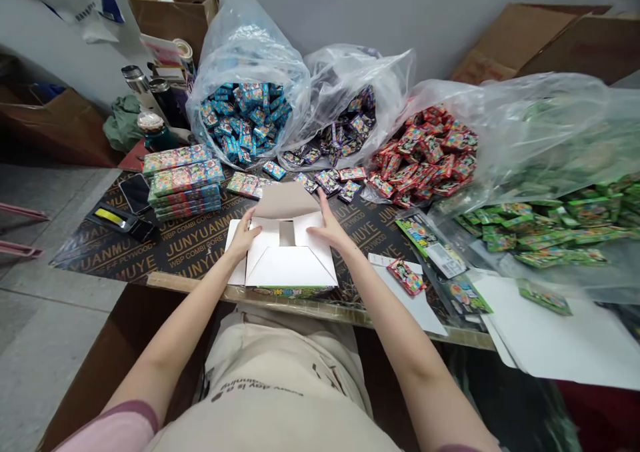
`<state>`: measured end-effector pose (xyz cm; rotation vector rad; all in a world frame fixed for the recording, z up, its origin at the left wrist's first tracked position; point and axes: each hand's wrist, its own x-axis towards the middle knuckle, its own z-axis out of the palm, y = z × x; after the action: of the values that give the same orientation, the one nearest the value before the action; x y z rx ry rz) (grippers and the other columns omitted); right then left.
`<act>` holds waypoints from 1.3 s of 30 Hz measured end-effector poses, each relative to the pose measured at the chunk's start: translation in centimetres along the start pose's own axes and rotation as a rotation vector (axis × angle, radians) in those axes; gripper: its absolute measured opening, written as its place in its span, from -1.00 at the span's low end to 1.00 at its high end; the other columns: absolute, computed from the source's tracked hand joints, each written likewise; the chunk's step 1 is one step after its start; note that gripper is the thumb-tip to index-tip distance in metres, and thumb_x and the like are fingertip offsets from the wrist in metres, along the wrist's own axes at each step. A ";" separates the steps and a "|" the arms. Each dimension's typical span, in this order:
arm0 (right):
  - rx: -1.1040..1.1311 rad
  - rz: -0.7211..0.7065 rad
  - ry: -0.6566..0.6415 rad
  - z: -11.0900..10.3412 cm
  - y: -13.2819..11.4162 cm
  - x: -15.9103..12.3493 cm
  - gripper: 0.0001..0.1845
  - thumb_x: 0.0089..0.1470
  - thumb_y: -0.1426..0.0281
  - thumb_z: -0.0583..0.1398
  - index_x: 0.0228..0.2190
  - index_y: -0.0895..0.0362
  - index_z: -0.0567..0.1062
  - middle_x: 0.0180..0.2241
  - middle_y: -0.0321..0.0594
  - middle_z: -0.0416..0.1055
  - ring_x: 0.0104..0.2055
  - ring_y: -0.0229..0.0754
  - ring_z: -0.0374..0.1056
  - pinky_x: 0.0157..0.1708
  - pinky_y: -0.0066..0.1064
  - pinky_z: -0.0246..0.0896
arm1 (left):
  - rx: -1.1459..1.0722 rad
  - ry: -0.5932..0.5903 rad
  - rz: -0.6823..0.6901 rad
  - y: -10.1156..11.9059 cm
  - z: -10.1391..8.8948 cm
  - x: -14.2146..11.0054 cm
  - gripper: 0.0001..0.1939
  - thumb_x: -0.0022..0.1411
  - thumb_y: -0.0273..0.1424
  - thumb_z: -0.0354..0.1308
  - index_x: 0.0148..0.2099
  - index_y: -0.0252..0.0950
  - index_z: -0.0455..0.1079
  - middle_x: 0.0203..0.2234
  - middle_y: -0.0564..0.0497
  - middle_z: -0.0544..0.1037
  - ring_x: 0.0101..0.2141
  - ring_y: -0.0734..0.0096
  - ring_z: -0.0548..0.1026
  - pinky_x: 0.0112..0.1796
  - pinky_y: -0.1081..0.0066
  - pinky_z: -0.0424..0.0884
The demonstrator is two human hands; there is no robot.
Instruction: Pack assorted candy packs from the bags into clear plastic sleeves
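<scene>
A small white cardboard box (287, 265) stands at the near edge of the board, its flaps folded open and a brown flap raised at the back. My left hand (243, 234) rests on the box's left flap with the fingers curled over its edge. My right hand (330, 225) lies on the right flap, fingers stretched out and pressing flat. Loose small packets (327, 182) lie just behind the box. A red packet (406, 277) lies to the right on a white sheet.
Clear bags hold blue packets (245, 119), dark packets (350, 129), red packets (430, 155) and green packets (565, 219). A stack of filled boxes (183, 182), a phone (134, 192) and flasks (150, 92) sit at left. Brown cartons (175, 9) stand behind.
</scene>
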<state>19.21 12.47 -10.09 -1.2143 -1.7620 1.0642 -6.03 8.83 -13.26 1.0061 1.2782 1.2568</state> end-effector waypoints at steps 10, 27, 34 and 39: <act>0.060 0.080 -0.120 -1.6 -1.8 1.0 -0.66 -0.06 0.13 0.22 -0.39 0.12 0.64 -0.13 -0.12 0.54 0.05 0.08 0.34 0.09 -0.13 0.14 | 0.182 -0.303 -0.251 3.1 -0.9 1.3 -0.25 -0.25 -0.25 0.40 0.06 -0.27 0.36 0.00 -0.14 0.43 0.02 0.11 0.36 0.00 0.25 0.28; -0.773 -0.086 -0.349 -0.9 -3.4 0.0 -0.10 -0.21 0.26 0.42 0.16 0.18 0.30 -0.04 0.08 0.40 0.01 0.14 0.31 -0.03 -0.12 0.21 | 0.917 -0.191 0.062 3.0 1.4 1.3 -0.19 -0.37 -0.26 0.47 0.04 -0.24 0.41 -0.08 -0.14 0.45 -0.02 -0.11 0.40 0.06 0.09 0.25; -0.527 -0.126 -0.287 -2.4 -2.8 -1.0 -0.16 -0.06 -0.01 0.27 0.15 0.19 0.30 0.08 0.09 0.34 0.10 0.12 0.26 0.08 -0.08 0.13 | 0.297 -0.113 -0.172 3.6 0.1 -2.1 -0.17 -0.07 -0.02 0.27 0.21 -0.24 0.19 0.16 -0.22 0.31 0.13 -0.08 0.29 0.07 0.08 0.26; -0.297 -0.124 -0.007 -5.3 -3.8 -3.6 -0.22 0.12 -0.17 -0.08 0.06 0.12 0.42 0.00 0.00 0.44 0.06 0.08 0.34 0.11 -0.04 0.12 | 0.061 -0.388 -0.281 9.9 2.9 -9.1 -0.25 -0.21 -0.17 0.38 0.05 -0.32 0.31 -0.16 -0.12 0.55 -0.18 0.01 0.51 -0.24 0.23 0.46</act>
<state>23.66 9.42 -4.98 -1.2560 -2.0251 0.7547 -3.04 1.21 -2.20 1.0144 1.1103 0.7679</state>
